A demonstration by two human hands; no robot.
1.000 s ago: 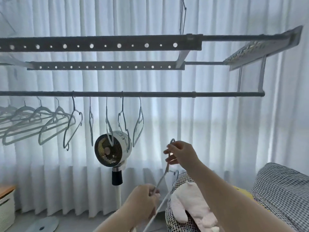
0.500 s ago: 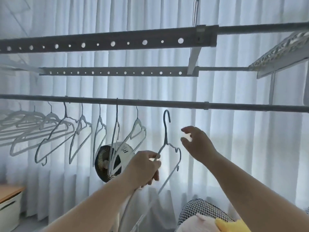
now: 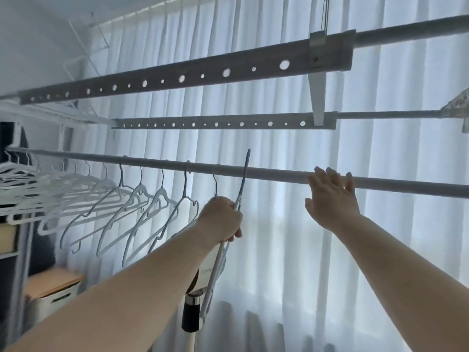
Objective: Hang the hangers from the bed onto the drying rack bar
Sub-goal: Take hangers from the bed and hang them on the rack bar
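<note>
Hanger (image 3: 242, 184) in left hand (image 3: 219, 219), at bar (image 3: 279, 174)

Smooth, matt grey metal on the drying rack bar (image 3: 266, 172). Thin pale hangers (image 3: 139, 189), matt, seemingly plastic-coated. Sheer white cloth for the curtain (image 3: 279, 250). Dull dark metal on the perforated rail (image 3: 177, 78). Pale wood on the box lid (image 3: 53, 282).

Partial "SHA…" on fan stand (image 3: 190, 315)
</note>
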